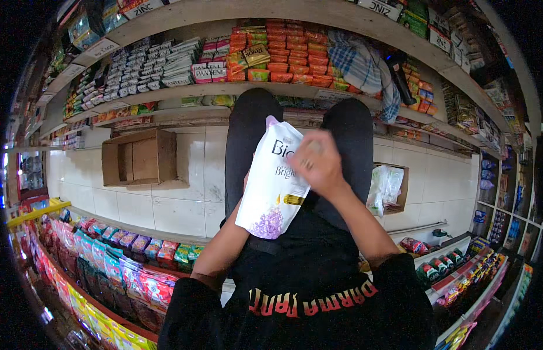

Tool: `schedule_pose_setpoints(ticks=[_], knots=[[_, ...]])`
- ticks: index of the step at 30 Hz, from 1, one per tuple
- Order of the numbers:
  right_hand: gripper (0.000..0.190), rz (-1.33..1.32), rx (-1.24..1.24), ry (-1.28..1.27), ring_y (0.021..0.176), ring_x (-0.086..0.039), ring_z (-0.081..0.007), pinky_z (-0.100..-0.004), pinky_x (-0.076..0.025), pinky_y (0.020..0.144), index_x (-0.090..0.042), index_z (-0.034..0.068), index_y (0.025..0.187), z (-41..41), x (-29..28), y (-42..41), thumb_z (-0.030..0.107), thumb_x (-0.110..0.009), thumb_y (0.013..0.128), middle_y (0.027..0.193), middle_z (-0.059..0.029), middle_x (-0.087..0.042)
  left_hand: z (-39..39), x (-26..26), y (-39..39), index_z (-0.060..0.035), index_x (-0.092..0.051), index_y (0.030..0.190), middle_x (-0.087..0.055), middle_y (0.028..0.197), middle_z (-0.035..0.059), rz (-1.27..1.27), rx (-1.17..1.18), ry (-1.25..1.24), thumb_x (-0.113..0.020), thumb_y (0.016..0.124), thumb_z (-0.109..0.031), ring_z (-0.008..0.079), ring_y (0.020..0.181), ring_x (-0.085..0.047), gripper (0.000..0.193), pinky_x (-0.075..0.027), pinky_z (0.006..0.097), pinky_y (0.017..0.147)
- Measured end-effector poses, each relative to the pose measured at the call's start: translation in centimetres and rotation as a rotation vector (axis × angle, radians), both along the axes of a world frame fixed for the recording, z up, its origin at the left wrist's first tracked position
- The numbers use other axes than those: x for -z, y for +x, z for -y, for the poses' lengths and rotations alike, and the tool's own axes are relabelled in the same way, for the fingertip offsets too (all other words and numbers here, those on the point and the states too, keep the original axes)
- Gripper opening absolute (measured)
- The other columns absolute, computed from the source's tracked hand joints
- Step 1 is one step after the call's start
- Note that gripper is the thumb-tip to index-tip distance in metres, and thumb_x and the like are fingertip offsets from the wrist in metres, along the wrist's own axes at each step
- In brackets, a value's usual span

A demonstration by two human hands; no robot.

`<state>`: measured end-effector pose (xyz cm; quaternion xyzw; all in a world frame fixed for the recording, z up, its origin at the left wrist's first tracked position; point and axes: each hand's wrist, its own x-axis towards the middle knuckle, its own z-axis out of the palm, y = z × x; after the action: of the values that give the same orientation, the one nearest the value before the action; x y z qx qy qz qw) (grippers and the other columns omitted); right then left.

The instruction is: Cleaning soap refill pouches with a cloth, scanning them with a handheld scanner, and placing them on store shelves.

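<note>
A white refill pouch (273, 183) with a lilac cap corner and purple flowers printed near its base lies tilted above my lap. Behind its left edge is my left hand (246, 179), mostly hidden by the pouch; my left forearm leads up to it, and the hand holds the pouch from behind. My right hand (317, 162), blurred, is at the pouch's upper right edge with its fingers bent over the printed front. Whether those fingers grip the pouch or only touch it is not clear.
Ahead, a wooden shelf (201, 91) bears stacked sachets and a blue checked cloth (363, 61). An open cardboard box (160, 157) stands on the tiled floor at left; another box (402, 190) with clear packets is right of my knees. Racks of packets (140, 280) flank me on both sides.
</note>
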<state>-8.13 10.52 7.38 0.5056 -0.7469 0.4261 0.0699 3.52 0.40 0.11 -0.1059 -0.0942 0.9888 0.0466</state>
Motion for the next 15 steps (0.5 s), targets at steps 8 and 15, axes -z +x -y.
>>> schedule_pose_setpoints(ticks=[8,15], knots=[[0.036,0.386,-0.645,-0.034,0.088,-0.057,-0.0278,-0.0413,-0.046,0.084,-0.058,0.007,0.089,-0.3,0.1,7.3,0.032,-0.076,0.071,0.095,-0.0125,-0.058,-0.3,-3.2,-1.0,-0.0143,-0.03,0.143,-0.038,0.141,0.017,-0.056,-0.026,-0.094,-0.04,0.089,-0.063,0.0372,0.125,-0.041,0.074,-0.03,0.0558,0.105],[0.021,0.635,-0.057,-0.161,0.084,-0.058,-0.0287,-0.0424,-0.049,0.077,-0.059,0.005,0.091,2.4,6.2,6.8,0.021,-0.063,0.077,0.088,-0.0106,-0.057,0.0,5.1,-2.3,-0.0132,-0.027,0.144,-0.037,0.143,0.0122,-0.277,0.122,0.229,-0.038,0.096,-0.047,0.028,0.129,-0.038,0.06,-0.031,0.0502,0.107]])
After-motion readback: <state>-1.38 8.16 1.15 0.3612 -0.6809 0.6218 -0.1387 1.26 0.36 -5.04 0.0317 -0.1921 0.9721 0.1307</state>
